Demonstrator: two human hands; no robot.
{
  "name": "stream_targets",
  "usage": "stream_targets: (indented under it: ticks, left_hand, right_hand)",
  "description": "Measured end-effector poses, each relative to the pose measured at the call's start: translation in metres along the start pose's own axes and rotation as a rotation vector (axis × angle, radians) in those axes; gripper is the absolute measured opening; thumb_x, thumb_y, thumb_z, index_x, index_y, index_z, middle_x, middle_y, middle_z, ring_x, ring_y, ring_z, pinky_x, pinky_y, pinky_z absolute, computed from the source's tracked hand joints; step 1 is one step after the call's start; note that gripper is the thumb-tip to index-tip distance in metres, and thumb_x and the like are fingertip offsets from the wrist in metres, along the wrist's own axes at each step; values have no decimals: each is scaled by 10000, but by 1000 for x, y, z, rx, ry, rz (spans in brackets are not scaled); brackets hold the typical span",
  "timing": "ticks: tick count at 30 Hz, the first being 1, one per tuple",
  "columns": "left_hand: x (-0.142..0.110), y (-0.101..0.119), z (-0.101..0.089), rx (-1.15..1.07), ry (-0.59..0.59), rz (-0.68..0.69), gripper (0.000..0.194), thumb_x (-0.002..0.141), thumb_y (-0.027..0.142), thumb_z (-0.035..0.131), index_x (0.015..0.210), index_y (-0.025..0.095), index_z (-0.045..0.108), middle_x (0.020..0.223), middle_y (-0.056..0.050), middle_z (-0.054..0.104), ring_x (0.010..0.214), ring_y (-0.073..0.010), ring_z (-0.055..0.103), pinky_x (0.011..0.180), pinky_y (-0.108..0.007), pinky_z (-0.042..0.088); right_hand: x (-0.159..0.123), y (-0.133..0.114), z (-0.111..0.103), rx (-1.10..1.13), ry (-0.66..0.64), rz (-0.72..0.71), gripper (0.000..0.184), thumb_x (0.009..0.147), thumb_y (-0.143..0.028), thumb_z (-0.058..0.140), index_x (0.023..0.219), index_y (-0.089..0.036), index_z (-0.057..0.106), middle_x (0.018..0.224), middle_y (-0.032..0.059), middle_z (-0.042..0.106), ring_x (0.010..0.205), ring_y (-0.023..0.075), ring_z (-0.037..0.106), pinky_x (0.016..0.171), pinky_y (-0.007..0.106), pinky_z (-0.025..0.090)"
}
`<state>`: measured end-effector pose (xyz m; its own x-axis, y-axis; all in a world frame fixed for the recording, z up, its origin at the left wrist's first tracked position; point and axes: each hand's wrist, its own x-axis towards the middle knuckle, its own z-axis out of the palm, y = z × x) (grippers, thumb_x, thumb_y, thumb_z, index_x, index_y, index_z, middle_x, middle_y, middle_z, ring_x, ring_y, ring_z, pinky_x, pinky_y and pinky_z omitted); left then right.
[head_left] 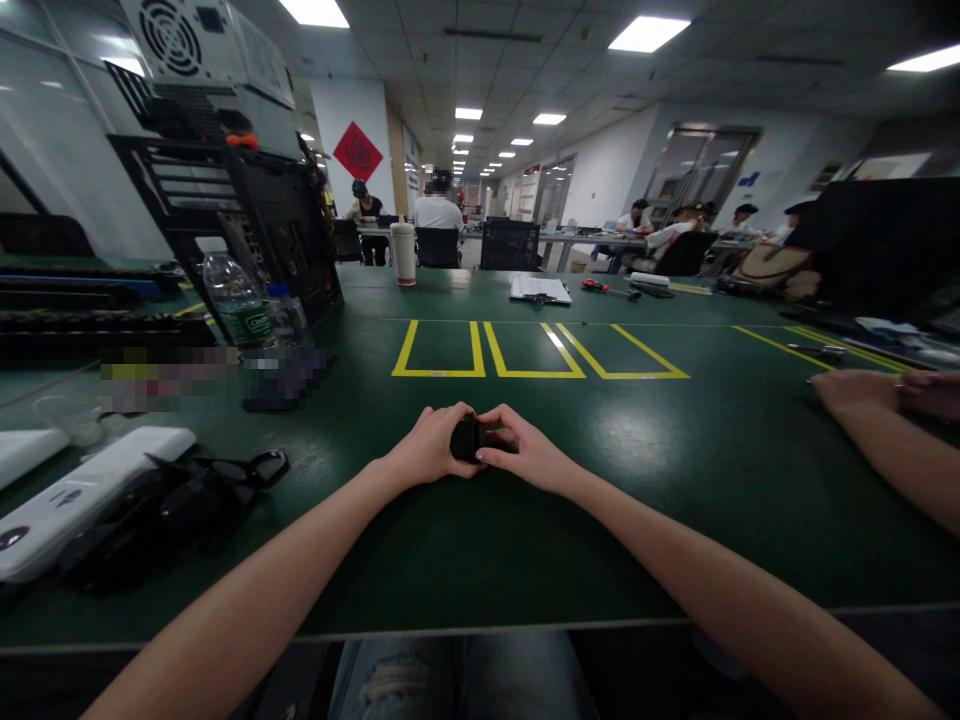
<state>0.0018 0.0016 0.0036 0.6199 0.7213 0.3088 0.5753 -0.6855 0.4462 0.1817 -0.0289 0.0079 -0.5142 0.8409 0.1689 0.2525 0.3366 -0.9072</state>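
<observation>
Between my two hands is a small black rounded object [466, 439] whose kind I cannot make out. Wrapped around its left side, the fingers and thumb of my left hand [429, 442] grip it. From the right, my right hand [523, 450] pinches at its edge with thumb and fingertips; fingers partly hide that side. Both hands are low over the green table [540, 540], just in front of the yellow tape outlines [536, 375].
Left: a white box [112, 490], black-framed glasses [255, 468], water bottle [232, 290] and open computer case [277, 230]. Farther back: a lidded cup [403, 255], clipboard [540, 290] and red screwdriver [600, 286]. Another person's arm [892, 440] rests at the right.
</observation>
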Motion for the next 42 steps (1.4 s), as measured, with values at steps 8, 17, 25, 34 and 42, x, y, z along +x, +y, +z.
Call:
stream_targets:
  ticks: [8, 17, 25, 34, 42]
  left_hand:
    - [0, 0, 1, 17, 20, 10, 536, 551, 384, 654, 994, 199, 417, 898, -24, 543, 839, -212, 521, 766, -353, 323]
    - [0, -1, 2, 5, 19, 25, 522, 559, 403, 647, 985, 201, 422, 886, -18, 545, 820, -202, 524, 757, -345, 332]
    - [-1, 1, -2, 2, -6, 20, 508, 571, 378, 644, 988, 198, 417, 902, -24, 538, 837, -205, 516, 760, -346, 335]
    - [-2, 2, -2, -6, -4, 26, 497, 591, 422, 625, 986, 199, 422, 912, -25, 535, 834, -201, 517, 772, -352, 335]
    - [-1, -1, 2, 15, 23, 32, 505, 575, 410, 636, 980, 198, 422, 890, -18, 537, 816, -197, 517, 752, -337, 331]
  right_hand:
    - [2, 3, 1, 29, 19, -17, 285, 744, -283, 521, 992, -210, 401, 1026, 31, 472, 966, 162, 510, 827, 360, 439]
    - [2, 3, 1, -7, 41, 5, 290, 761, -273, 493, 1027, -200, 405, 1019, 46, 490, 971, 168, 504, 855, 390, 422]
    - [0, 1, 0, 20, 4, -33, 318, 719, -245, 555, 996, -211, 404, 1048, 21, 466, 993, 171, 499, 845, 365, 437]
    - [4, 6, 1, -10, 70, 12, 296, 765, -303, 489, 1030, -201, 405, 1029, 46, 484, 941, 168, 515, 810, 363, 445]
    - [3, 7, 0, 43, 11, -37, 310, 716, -244, 557, 986, -203, 410, 1028, 27, 482, 985, 172, 503, 840, 363, 428]
